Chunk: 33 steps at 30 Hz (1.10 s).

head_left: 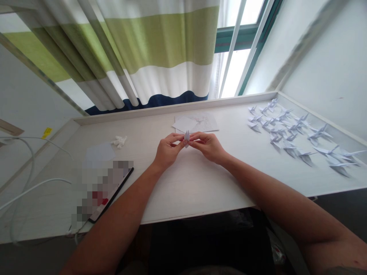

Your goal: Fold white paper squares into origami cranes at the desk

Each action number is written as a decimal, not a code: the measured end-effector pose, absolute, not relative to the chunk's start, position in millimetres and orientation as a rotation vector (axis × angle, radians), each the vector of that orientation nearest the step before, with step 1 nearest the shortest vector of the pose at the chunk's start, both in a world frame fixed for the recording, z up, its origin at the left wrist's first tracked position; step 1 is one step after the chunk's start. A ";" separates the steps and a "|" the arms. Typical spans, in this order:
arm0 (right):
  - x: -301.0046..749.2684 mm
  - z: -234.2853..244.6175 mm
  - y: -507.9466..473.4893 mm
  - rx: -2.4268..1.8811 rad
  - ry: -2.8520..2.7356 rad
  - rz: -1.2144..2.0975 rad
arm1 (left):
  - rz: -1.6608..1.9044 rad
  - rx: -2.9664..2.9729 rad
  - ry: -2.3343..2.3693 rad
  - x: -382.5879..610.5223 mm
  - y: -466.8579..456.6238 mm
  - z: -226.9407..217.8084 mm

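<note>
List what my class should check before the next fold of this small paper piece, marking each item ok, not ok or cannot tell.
1. Both hands on the piece: ok, the left hand and right hand pinch the folded paper piece between them.
2. Crease sharpness: cannot tell, the hands hide it.
3. Printed sheet fully visible: not ok, a white paper square overlaps it.
4. Finished paper cranes away from the hands: ok, grouped off to the right.
5. Crumpled tissue away from the hands: ok, lying to the left.
</note>
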State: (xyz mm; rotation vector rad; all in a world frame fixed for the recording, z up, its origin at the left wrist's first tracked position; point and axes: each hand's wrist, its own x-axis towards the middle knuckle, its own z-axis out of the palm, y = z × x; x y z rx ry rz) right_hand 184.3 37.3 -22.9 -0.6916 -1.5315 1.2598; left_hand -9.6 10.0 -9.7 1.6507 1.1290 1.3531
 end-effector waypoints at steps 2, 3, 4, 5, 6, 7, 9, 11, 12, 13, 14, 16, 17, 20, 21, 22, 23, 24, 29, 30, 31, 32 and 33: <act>184.6 -22.6 36.9 -0.695 -1.536 1.238 | 1.359 1.611 1.120 -9.8 12.3 -12.6; 184.8 -22.3 36.5 -0.698 -1.541 1.225 | 1.371 1.593 1.119 -9.9 13.6 -14.1; 185.1 -21.8 36.0 -0.702 -1.548 1.213 | 1.389 1.579 1.121 -10.0 14.7 -15.5; 185.3 -21.3 35.4 -0.706 -1.555 1.203 | 1.401 1.578 1.127 -10.1 15.5 -16.5; 185.4 -20.8 34.9 -0.711 -1.560 1.196 | 1.418 1.580 1.138 -10.2 16.0 -17.1; 185.5 -20.3 34.4 -0.719 -1.562 1.188 | 1.427 1.587 1.151 -10.2 16.1 -17.2; 185.5 -19.6 33.8 -0.744 -1.565 1.168 | 1.434 1.602 1.177 -10.1 15.3 -16.4; 185.1 -19.2 33.7 -0.775 -1.565 1.140 | 1.439 1.604 1.198 -9.7 13.8 -14.9; 184.9 -19.1 33.8 -0.793 -1.565 1.126 | 1.435 1.595 1.213 -9.4 13.1 -14.3; 184.6 -19.1 33.9 -0.811 -1.564 1.114 | 1.424 1.578 1.231 -9.0 12.5 -13.8; 184.2 -19.1 34.0 -0.830 -1.558 1.104 | 1.404 1.556 1.244 -8.6 12.1 -13.6; 183.3 -19.4 34.3 -0.857 -1.534 1.098 | 1.368 1.513 1.233 -7.6 11.8 -13.7; 182.9 -19.5 34.3 -0.862 -1.516 1.105 | 1.360 1.496 1.209 -7.2 11.9 -14.0; 182.0 -19.9 34.3 -0.854 -1.472 1.162 | 1.366 1.448 1.122 -5.8 12.4 -14.6; 181.9 -19.9 34.2 -0.856 -1.470 1.183 | 1.365 1.431 1.108 -5.5 12.5 -14.7; 181.9 -19.9 34.2 -0.860 -1.475 1.196 | 1.362 1.417 1.101 -5.1 12.5 -14.6; 182.0 -19.8 34.1 -0.865 -1.486 1.201 | 1.361 1.409 1.098 -4.8 12.4 -14.5; 182.3 -19.7 34.0 -0.868 -1.499 1.201 | 1.360 1.406 1.097 -4.6 12.2 -14.3; 183.4 -18.7 33.7 -0.855 -1.530 1.184 | 1.364 1.376 1.096 -4.8 11.6 -14.6; 183.4 -18.7 33.7 -0.856 -1.532 1.183 | 1.366 1.368 1.093 -5.1 11.6 -14.9; 183.4 -18.8 33.8 -0.857 -1.535 1.184 | 1.366 1.364 1.090 -5.4 11.5 -15.0; 183.3 -19.0 33.8 -0.857 -1.540 1.185 | 1.361 1.365 1.089 -5.7 11.5 -15.1; 183.3 -19.4 33.8 -0.858 -1.546 1.186 | 1.350 1.370 1.088 -5.9 11.5 -15.1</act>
